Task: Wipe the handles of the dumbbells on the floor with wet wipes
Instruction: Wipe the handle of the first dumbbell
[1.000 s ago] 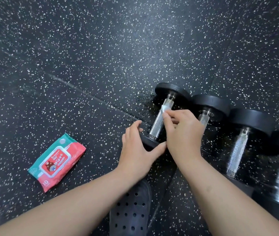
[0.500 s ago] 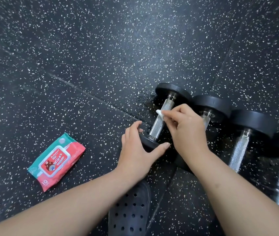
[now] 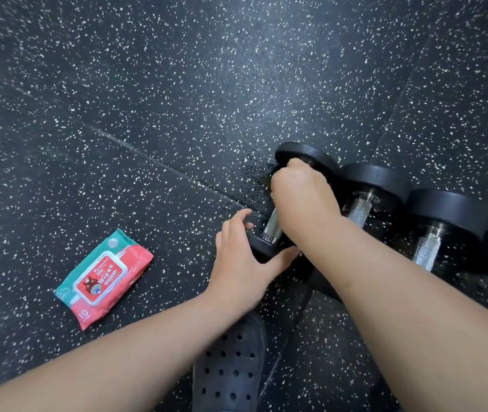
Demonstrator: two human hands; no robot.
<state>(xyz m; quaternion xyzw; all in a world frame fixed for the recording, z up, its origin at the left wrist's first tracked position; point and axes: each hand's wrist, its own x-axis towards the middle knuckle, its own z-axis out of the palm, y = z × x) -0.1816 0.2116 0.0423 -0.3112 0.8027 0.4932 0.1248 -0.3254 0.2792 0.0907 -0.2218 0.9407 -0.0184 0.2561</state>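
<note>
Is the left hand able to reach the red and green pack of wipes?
Probably yes. The left hand only holds the near end of the leftmost black dumbbell, and the red and green wipes pack lies on open speckled floor beside it, nothing between.

Dumbbells lie side by side on the speckled black rubber floor. A wipes pack lies left of my clog.

"wipes", "30" on wipes pack
</note>
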